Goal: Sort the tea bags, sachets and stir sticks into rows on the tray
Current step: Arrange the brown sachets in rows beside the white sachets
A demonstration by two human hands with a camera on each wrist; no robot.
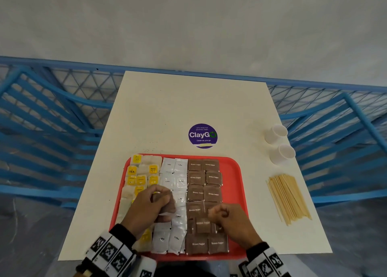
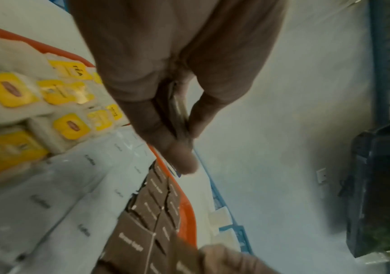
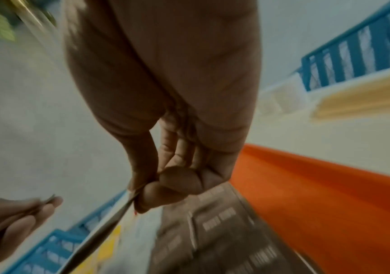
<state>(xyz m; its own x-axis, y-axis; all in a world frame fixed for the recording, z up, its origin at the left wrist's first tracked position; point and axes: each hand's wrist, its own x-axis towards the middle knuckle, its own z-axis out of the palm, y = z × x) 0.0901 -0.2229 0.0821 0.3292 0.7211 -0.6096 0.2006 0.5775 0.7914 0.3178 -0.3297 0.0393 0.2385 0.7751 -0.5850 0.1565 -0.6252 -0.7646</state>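
Note:
A red tray (image 1: 234, 184) holds three columns: yellow-tagged tea bags (image 1: 139, 180) on the left, white coffee sachets (image 1: 178, 220) in the middle, brown sugar sachets (image 1: 204, 194) on the right. My left hand (image 1: 165, 203) hovers over the white column and pinches a thin stack of brown sachets (image 2: 180, 115), seen edge-on. My right hand (image 1: 217, 212) is over the brown column and pinches one brown sachet (image 3: 100, 231) by its edge. The wooden stir sticks (image 1: 289, 199) lie in a loose pile on the table, right of the tray.
Two white paper cups (image 1: 276, 133) (image 1: 282, 154) stand on the white table (image 1: 167, 109) beyond the sticks. A purple round sticker (image 1: 202, 136) is behind the tray. Blue metal chairs (image 1: 41, 117) flank the table on both sides.

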